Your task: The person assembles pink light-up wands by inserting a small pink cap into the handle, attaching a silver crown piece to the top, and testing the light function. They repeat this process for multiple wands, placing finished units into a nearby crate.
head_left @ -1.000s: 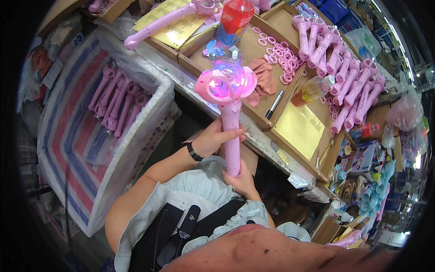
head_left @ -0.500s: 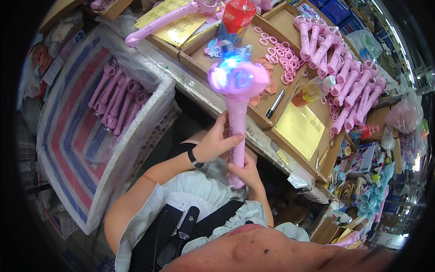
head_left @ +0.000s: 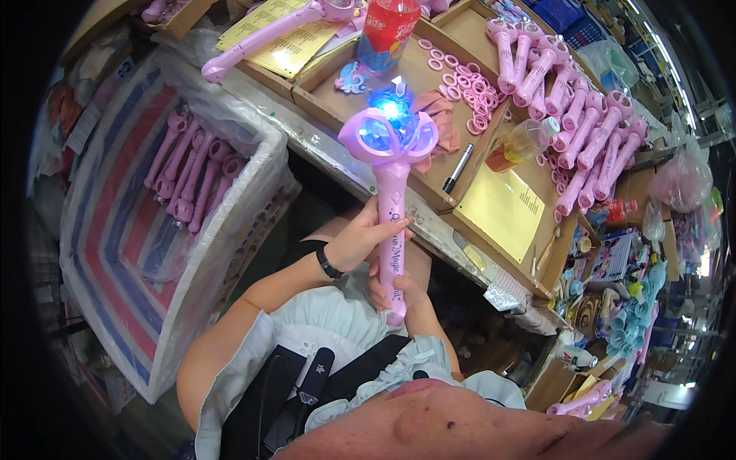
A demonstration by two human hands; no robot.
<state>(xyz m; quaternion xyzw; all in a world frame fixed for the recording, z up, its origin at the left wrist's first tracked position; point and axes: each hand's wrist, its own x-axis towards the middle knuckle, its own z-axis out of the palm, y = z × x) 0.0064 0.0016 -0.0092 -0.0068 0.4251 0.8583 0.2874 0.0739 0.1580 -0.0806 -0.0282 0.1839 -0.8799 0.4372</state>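
Note:
Upright in front of me is a pink toy light-up wand [head_left: 392, 188], its clear round head glowing blue inside a pink open frame with a crystal-like tip. My left hand [head_left: 359, 239], with a dark wristband above it, is closed around the middle of the handle. Lower down, my right hand [head_left: 402, 290] grips the handle near its bottom end; some of its fingers are hidden behind the wand. The wand's head stands over the table's near edge, close to an orange cloth [head_left: 437, 123].
A plastic-lined crate [head_left: 222, 284] on the left holds several wands. On the table, a shallow wooden tray [head_left: 330, 96] holds pink rings [head_left: 475, 96], a marker [head_left: 458, 167] and a yellow sheet [head_left: 502, 215]. A red-labelled bottle [head_left: 387, 34], another bottle [head_left: 521, 146] and piled wands [head_left: 586, 130] stand beyond.
The wand has turned in my hands so more of its printed handle faces me, and its head has shifted slightly left. Its motion blur is gone. Both hands still hold it.

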